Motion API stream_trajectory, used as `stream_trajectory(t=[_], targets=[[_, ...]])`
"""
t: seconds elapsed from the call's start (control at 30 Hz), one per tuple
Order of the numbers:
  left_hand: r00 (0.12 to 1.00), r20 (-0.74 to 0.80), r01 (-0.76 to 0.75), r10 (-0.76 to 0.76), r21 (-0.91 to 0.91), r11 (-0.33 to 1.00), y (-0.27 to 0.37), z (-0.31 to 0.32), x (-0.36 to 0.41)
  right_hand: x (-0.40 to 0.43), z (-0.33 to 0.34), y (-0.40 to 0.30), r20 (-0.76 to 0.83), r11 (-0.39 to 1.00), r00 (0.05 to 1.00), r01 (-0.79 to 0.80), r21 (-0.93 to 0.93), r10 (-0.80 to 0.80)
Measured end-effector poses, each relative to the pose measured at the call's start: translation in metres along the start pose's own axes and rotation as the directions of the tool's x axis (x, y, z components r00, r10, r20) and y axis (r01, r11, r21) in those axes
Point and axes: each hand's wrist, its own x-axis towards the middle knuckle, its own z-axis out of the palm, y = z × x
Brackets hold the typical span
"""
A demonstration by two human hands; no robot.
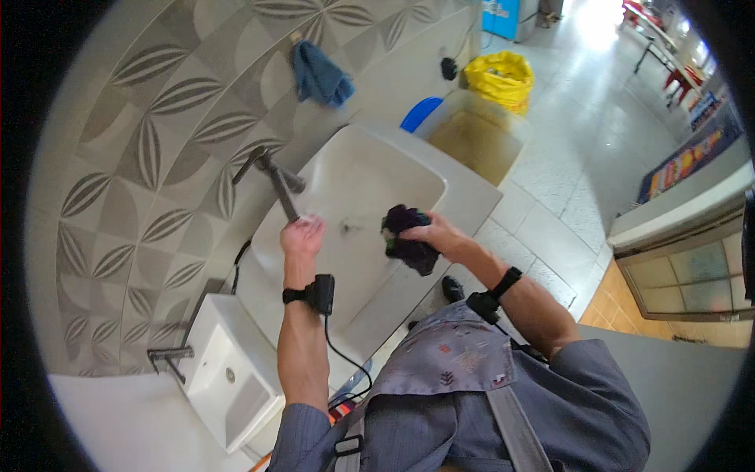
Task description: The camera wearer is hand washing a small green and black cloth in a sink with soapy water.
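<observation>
A white ceramic sink (392, 159) with a dark drain lies before me. My left hand (303, 235) is right at the spout end of a dark tap (280, 186), palm turned up and fingers slightly curled. Nothing shows in that hand, and its fingertips are blurred. On the other side of the basin, my right hand (439, 236) grips a bunched dark cloth (411, 239) above the sink's front rim. Part of the cloth hides behind the fingers.
A blue cloth (321, 74) hangs from the patterned tile wall (194, 130). Beyond the sink stand a translucent plastic tub (472, 141) and a yellow plastic bag (501, 76). A smaller white basin (227, 377) with its own tap sits at lower left.
</observation>
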Motion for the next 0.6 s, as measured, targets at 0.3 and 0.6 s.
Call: stream_trajectory(t=[0.3, 0.6], targets=[[0.989, 0.072, -0.125, 0.131, -0.083, 0.989, 0.082, -0.051, -0.040, 0.002, 0.055, 0.000, 0.148, 0.999, 0.988, -0.031, -0.007, 0.032], [0.996, 0.053, -0.068, 0.077, -0.152, 0.986, 0.076, -0.035, -0.028, -0.005, 0.056, -0.006, 0.142, 0.999, 0.990, -0.027, -0.019, 0.029]])
